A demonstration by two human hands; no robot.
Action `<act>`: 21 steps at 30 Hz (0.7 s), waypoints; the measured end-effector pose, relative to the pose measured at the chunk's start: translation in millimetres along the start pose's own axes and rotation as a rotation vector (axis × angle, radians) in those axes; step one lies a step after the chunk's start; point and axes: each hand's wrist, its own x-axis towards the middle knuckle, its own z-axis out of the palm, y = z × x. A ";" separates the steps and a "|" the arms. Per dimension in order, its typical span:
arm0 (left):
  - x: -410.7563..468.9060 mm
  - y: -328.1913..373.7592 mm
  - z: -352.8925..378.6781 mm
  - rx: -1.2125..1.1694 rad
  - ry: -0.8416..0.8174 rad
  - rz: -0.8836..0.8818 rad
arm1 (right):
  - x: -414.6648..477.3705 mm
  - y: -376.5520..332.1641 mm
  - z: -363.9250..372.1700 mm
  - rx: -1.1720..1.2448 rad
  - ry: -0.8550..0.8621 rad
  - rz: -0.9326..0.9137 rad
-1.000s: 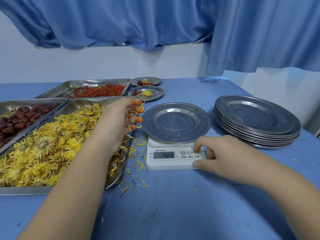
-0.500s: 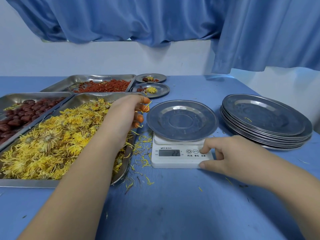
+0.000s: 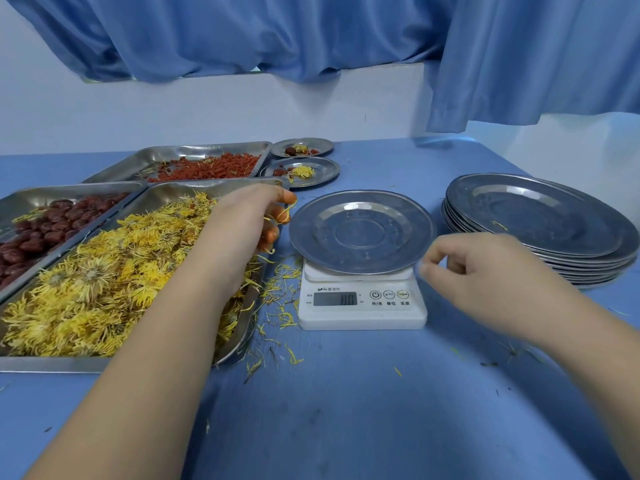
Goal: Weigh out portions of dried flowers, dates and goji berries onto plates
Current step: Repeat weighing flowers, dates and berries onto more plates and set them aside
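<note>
Kitchen scale mid tabletop, one plate on it. Stack of plates right of the scale, slightly farther. Flower tray holding dried flowers left of the scale, near edge. Loose petals on the tabletop between them. Date tray left of the flower tray. Goji tray far behind both. Two filled plates right of the goji tray, one behind the other.

Left forearm extended forward; left hand back uppermost, its orange-stained fingertips curled on a few dried flower petals. Right forearm enters from the lower right; right hand, blurred, hovers with fingers loosely curled, holding nothing.
</note>
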 end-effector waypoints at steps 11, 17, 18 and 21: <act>8.6 6.7 -70.5 0.100 0.018 0.309 | 5.3 -5.8 18.4 0.043 0.159 -0.020; 7.0 24.3 -124.7 0.609 0.010 0.409 | -2.6 -29.0 21.9 0.175 0.259 -0.215; 7.7 27.2 -130.0 0.672 -0.018 0.397 | -1.4 -35.1 23.4 0.185 0.273 -0.252; 11.0 31.6 -136.9 0.879 -0.123 0.369 | 4.0 -51.3 27.3 0.174 0.329 -0.334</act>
